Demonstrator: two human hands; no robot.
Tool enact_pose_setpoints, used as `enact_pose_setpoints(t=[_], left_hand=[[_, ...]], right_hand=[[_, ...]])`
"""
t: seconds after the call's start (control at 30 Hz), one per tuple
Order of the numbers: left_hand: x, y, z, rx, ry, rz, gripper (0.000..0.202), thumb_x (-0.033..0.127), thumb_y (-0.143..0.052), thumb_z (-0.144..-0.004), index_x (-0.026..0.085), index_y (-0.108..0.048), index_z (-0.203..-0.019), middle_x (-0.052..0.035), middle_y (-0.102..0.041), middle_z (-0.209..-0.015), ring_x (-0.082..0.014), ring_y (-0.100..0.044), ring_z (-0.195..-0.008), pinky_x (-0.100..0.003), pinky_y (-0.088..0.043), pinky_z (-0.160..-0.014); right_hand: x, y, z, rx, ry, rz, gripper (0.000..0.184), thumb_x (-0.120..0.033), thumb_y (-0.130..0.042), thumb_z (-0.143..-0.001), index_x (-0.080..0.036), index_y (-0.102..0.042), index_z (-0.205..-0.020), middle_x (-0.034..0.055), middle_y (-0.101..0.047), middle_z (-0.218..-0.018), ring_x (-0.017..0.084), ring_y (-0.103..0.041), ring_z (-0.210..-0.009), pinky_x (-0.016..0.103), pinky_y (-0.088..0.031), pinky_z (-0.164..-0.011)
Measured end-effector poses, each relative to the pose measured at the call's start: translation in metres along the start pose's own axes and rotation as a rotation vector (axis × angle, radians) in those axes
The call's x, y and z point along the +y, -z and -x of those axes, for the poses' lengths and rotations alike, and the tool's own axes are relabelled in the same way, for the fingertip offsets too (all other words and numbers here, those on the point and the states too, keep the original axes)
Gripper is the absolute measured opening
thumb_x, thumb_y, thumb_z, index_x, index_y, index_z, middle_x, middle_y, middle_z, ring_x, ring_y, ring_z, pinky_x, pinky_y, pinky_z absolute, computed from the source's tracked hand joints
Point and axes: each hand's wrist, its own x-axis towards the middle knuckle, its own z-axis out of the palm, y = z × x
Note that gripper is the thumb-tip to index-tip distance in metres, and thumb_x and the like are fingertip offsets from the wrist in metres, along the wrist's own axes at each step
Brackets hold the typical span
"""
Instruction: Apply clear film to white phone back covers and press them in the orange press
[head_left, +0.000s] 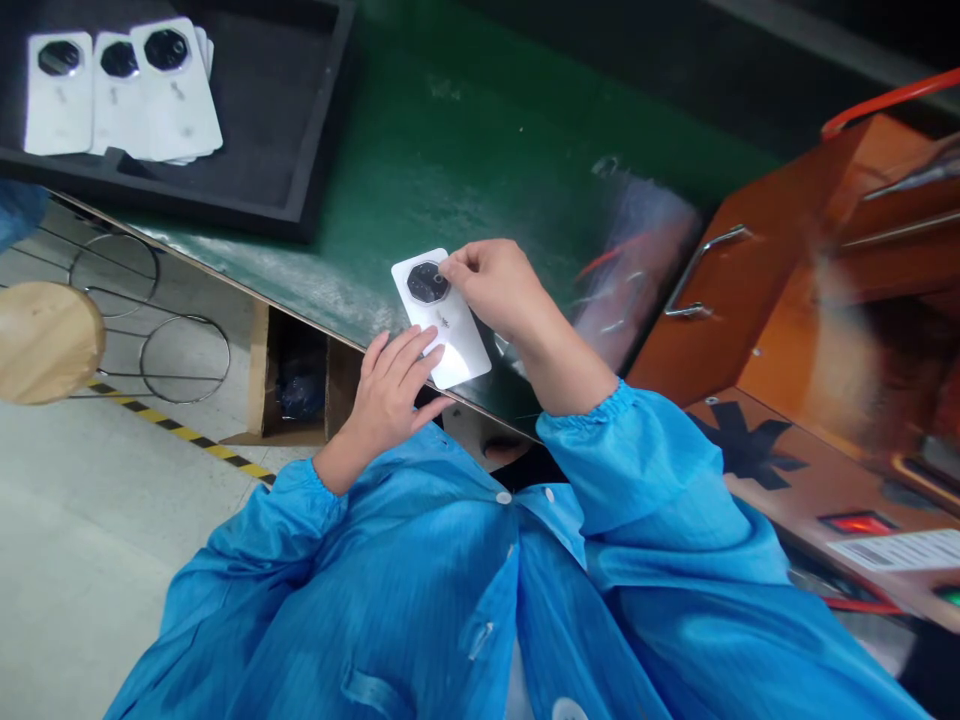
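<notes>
Partly hidden, the white cover [450,335] sits clasped by left hand [390,385] and right hand [495,285].

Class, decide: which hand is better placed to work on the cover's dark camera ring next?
Right, probably. The right hand pinches right at the camera ring of the white cover; the left hand holds its lower end, fingers flat, steadying it.

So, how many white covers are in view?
4. One cover is held by the left hand and right hand at the table edge; three covers overlap in the black tray, top left. More may lie hidden beneath those.
</notes>
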Motion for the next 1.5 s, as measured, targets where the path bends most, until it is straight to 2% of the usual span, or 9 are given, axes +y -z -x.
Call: enact_pose_setpoints(t=[0.27, 0.47, 0.8, 1.03, 1.23, 1.33, 1.43, 1.5], left_hand=[[0.000, 0.000, -0.001, 0.004, -0.009, -0.016, 0.060, 0.054, -0.072, -0.101, 0.019, -0.057, -0.148, -0.0169, -0.064, -0.156, -0.0321, -0.057, -0.150, -0.052, -0.029, -0.132], [0.000, 0.001, -0.001, -0.005, -0.001, -0.010, 0.062, 0.054, -0.072, -0.101, 0.020, -0.056, -0.149, -0.0163, -0.064, -0.156, -0.0317, -0.056, -0.150, -0.051, -0.028, -0.133], [0.001, 0.001, 0.000, -0.044, 0.050, 0.009, 0.061, 0.056, -0.069, -0.101, 0.024, -0.057, -0.152, -0.0148, -0.062, -0.158, -0.0325, -0.054, -0.152, -0.054, -0.028, -0.133], [0.001, 0.001, 0.000, -0.015, 0.021, -0.009, 0.060, 0.055, -0.071, -0.101, 0.022, -0.059, -0.149, -0.0157, -0.064, -0.156, -0.0322, -0.056, -0.150, -0.052, -0.030, -0.132], [-0.001, 0.002, -0.001, -0.007, 0.008, -0.010, 0.061, 0.055, -0.071, -0.101, 0.022, -0.056, -0.150, -0.0164, -0.065, -0.155, -0.0318, -0.057, -0.149, -0.052, -0.030, -0.131], [-0.001, 0.003, -0.001, -0.014, 0.012, -0.011, 0.062, 0.055, -0.071, -0.100, 0.023, -0.056, -0.151, -0.0161, -0.064, -0.156, -0.0317, -0.057, -0.149, -0.052, -0.030, -0.132], [-0.001, 0.003, 0.000, -0.017, 0.009, -0.019, 0.063, 0.053, -0.073, -0.100, 0.022, -0.055, -0.151, -0.0164, -0.065, -0.155, -0.0320, -0.057, -0.149, -0.052, -0.030, -0.132], [-0.001, 0.002, 0.001, -0.016, 0.011, -0.018, 0.063, 0.052, -0.072, -0.101, 0.022, -0.054, -0.153, -0.0174, -0.064, -0.156, -0.0328, -0.057, -0.149, -0.054, -0.030, -0.132]], right_hand=[[-0.003, 0.000, -0.002, -0.017, 0.007, 0.105, 0.022, -0.022, -0.061, -0.099, -0.019, -0.063, -0.077, 0.0025, -0.062, -0.075, 0.017, -0.052, -0.070, 0.035, -0.043, -0.075], [-0.002, 0.000, -0.003, -0.007, 0.010, 0.104, 0.022, -0.022, -0.060, -0.098, -0.021, -0.063, -0.077, 0.0038, -0.064, -0.077, 0.019, -0.053, -0.073, 0.035, -0.045, -0.077], [0.007, -0.010, -0.008, 0.074, 0.045, 0.069, 0.026, -0.018, -0.064, -0.096, -0.022, -0.062, -0.070, 0.0051, -0.060, -0.071, 0.024, -0.058, -0.080, 0.039, -0.047, -0.084], [-0.001, -0.014, -0.004, 0.131, -0.004, 0.145, 0.021, -0.018, -0.065, -0.092, -0.022, -0.063, -0.072, 0.0073, -0.066, -0.076, 0.028, -0.066, -0.085, 0.042, -0.051, -0.086], [-0.003, -0.019, -0.002, 0.140, 0.008, 0.217, 0.015, -0.026, -0.070, -0.093, -0.022, -0.065, -0.079, 0.0098, -0.071, -0.089, 0.032, -0.070, -0.093, 0.048, -0.052, -0.093], [-0.004, -0.016, -0.003, 0.169, 0.013, 0.246, 0.015, -0.032, -0.075, -0.093, -0.020, -0.065, -0.095, 0.0126, -0.072, -0.102, 0.033, -0.069, -0.097, 0.048, -0.051, -0.094], [-0.007, -0.003, 0.012, 0.204, 0.030, 0.306, 0.024, -0.023, -0.069, -0.096, -0.017, -0.062, -0.119, 0.0166, -0.070, -0.119, 0.032, -0.068, -0.102, 0.044, -0.050, -0.090], [-0.004, 0.005, 0.036, 0.183, 0.121, 0.362, 0.027, -0.017, -0.061, -0.099, -0.016, -0.062, -0.125, 0.0176, -0.069, -0.125, 0.032, -0.068, -0.108, 0.042, -0.051, -0.090]])
